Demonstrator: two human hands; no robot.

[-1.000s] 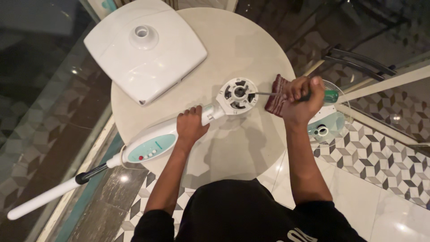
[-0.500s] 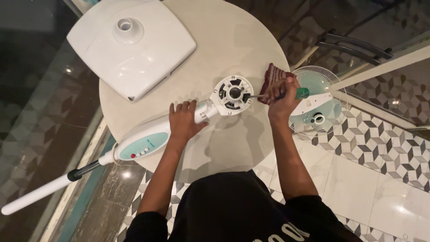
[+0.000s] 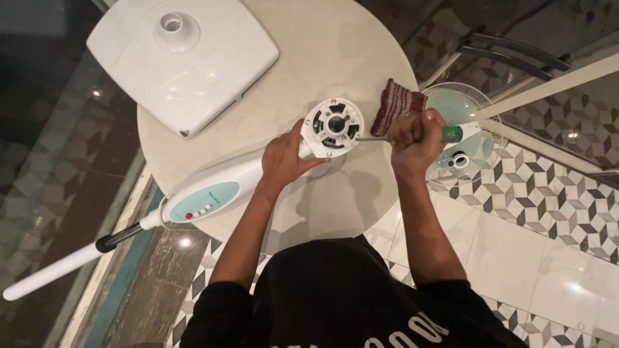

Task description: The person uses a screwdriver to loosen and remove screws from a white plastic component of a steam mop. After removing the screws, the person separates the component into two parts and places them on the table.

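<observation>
A white fan stand body (image 3: 219,190) with a teal control panel lies across a round beige table (image 3: 335,51). Its round motor housing (image 3: 333,127) faces up. My left hand (image 3: 284,158) grips the fan's neck just below the housing. My right hand (image 3: 412,138) is closed on a screwdriver (image 3: 451,134) with a green handle. The metal shaft of the screwdriver reaches to the housing's right edge. A dark red striped cloth (image 3: 394,103) lies under and behind my right hand.
A white square fan base (image 3: 184,61) rests on the table's far left. The fan's white pole (image 3: 51,274) sticks out past the table at lower left. A teal fan blade in a wire grille (image 3: 461,138) lies on the patterned floor at right.
The view has drifted, so the table and fan sit lower and further right in frame. Both hands keep their grips; the screwdriver stays at the housing.
</observation>
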